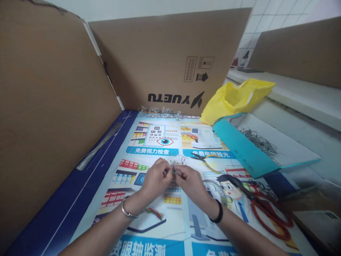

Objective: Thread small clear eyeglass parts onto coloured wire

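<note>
My left hand (156, 177) and my right hand (189, 180) meet at the middle of the table, fingertips pinched together on a small wire piece (173, 171) with a bit of green on it. Both hands are closed in a pinch. Just beyond the fingers lies a loose tangle of thin wires (177, 160) on a colourful printed poster (149, 142). A silver bangle sits on my left wrist and a black band on my right. Under my left wrist lies a small bundle of red and green wires (154, 212).
Pliers with yellow handles (209, 161) lie right of the hands, red-handled scissors (266, 209) farther right. A teal tray (253, 153) holds grey wire scraps, a yellow bag (237, 97) behind it. Cardboard walls (53, 106) stand left and behind. Clear small pieces (160, 111) line the back.
</note>
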The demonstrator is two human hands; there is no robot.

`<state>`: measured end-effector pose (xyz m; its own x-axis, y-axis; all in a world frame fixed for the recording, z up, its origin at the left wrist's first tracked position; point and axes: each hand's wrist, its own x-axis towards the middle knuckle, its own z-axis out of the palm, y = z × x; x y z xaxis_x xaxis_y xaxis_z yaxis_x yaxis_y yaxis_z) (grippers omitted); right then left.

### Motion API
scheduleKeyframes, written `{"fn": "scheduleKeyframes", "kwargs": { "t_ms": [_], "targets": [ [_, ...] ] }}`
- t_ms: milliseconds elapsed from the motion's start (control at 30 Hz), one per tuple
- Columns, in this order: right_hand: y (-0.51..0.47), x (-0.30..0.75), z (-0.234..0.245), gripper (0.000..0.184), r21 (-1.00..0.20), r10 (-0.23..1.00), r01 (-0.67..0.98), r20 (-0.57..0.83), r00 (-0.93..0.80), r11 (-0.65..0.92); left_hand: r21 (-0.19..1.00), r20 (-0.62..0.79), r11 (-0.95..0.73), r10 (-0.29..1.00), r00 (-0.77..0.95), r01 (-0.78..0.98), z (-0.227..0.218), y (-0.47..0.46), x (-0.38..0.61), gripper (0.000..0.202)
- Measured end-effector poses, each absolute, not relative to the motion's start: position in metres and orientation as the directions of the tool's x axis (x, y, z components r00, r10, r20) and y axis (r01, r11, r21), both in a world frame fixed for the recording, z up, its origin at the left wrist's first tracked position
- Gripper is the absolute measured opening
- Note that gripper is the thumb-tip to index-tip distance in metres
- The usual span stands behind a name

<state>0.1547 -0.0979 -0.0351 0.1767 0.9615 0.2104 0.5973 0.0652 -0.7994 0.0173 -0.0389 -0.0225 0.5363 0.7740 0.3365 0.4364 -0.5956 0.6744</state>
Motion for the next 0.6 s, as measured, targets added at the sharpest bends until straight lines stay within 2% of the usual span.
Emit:
{"fn": "scheduleKeyframes", "kwargs": {
  "t_ms": [167, 333, 600],
  "targets": [
    [-0.098, 0.154, -0.032, 0.014, -0.805, 0.951, 0.585, 0.246, 0.188, 0.093, 0.715, 0.334, -0.573, 0.783, 0.524, 0.4, -0.02, -0.04, 0.019, 0.013],
    [-0.099, 0.156, -0.032, 0.013, -0.897, 0.959, 0.434, 0.195, 0.206, 0.089, 0.742, 0.309, -0.561, 0.772, 0.556, 0.366, -0.015, -0.038, 0.018, 0.012],
    [-0.098, 0.162, -0.031, 0.021, -0.992, 0.979, 0.124, 0.05, 0.2, 0.026, 0.579, 0.267, -0.706, 0.637, 0.723, 0.408, -0.009, -0.034, 0.013, 0.016]
  ]
}}
